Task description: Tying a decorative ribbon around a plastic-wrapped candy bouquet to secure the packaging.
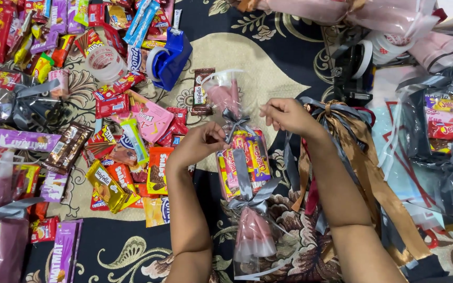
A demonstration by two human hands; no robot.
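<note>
A clear cellophane bag [242,162] filled with colourful snack packets lies on the patterned cloth in the middle. A grey ribbon [235,126] is tied around its neck, and another grey ribbon bow [252,196] sits at its lower end. My left hand [197,144] pinches the ribbon at the bag's neck from the left. My right hand [288,115] holds the other ribbon end, pulled out to the right. The pink twisted top of the bag [225,94] points away from me.
Many loose snack packets [116,152] are scattered on the left. A blue tape dispenser [169,60] and a clear tape roll [104,62] lie at the back. Brown and grey ribbons [352,152] drape by my right arm. Wrapped bags [446,136] lie right.
</note>
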